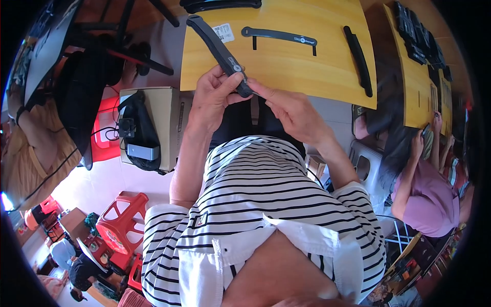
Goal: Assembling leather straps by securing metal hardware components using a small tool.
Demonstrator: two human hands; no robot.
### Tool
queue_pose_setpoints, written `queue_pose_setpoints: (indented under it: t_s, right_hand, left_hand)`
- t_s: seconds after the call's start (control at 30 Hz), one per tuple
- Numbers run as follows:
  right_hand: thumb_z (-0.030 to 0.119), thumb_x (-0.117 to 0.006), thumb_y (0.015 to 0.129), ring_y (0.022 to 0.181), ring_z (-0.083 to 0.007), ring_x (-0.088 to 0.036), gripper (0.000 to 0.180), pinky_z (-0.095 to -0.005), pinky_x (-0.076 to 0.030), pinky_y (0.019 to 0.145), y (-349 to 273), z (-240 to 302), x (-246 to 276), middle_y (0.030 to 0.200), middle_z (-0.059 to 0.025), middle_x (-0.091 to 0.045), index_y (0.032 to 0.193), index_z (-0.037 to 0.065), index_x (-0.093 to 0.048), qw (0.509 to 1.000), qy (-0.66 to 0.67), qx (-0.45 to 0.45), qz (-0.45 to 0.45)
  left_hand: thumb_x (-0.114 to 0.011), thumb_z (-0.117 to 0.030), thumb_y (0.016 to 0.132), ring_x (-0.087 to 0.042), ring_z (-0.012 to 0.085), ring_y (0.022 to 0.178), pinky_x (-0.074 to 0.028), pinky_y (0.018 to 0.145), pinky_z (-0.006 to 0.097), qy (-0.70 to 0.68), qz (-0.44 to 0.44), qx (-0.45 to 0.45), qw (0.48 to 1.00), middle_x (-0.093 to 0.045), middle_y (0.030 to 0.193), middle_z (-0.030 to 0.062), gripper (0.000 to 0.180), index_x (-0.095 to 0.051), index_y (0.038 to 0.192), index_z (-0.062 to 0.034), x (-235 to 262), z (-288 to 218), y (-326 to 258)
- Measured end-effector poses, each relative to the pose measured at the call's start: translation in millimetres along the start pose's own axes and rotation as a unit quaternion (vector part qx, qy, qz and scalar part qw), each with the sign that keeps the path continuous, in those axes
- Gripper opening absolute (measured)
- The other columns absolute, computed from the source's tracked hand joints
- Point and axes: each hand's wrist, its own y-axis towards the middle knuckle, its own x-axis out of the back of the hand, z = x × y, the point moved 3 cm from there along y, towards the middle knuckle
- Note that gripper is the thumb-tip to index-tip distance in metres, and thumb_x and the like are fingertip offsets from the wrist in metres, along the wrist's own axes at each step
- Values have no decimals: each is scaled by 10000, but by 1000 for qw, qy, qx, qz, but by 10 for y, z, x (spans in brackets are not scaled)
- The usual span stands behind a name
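Note:
My left hand (217, 92) is closed round the near end of a long, dark grey, slightly curved strip (217, 48) with a small printed emblem. The strip slants up and left over the table's near edge, its far end rounded. At that near end, the fingers of my right hand (291, 110) are pinched together against the strip; what they hold is too small to make out. Beyond my hands, a similar curved strip (279, 36) lies on the yellow table (296, 69), with two short black tabs sticking out on its near side.
A black curved strip (358, 61) lies near the table's right edge, and more dark strips (220, 5) at its far edge. A white label (223, 33) lies behind the held strip. Left stands a cardboard box (161, 102) with a black bag (140, 115). Other people work at right.

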Motion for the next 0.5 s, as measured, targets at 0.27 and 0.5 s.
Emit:
queue_pose_setpoints:
  t_s: [0.27, 0.5]
  right_hand:
    - [-22, -477, 850, 513, -149, -472, 467, -263, -416, 497, -35, -127, -54, 633, -80, -509, 1300, 101, -455, 997, 36, 21, -62]
    - [14, -423, 909, 469, -30, -330, 420, -153, -263, 418, -113, -114, -117, 602, 30, -386, 1311, 135, -452, 814, 523, -252, 17]
  left_hand:
    - [-591, -119, 860, -631, 132, 762, -569, 694, 300, -2, -6, 12, 1000, -610, 849, 57, 199, -539, 1002, 9, 3, 53, 27]
    - [-589, -101, 859, -634, 133, 755, -567, 684, 282, -1, -14, -30, 999, -614, 856, 62, 211, -534, 1028, 13, -43, 66, 24]
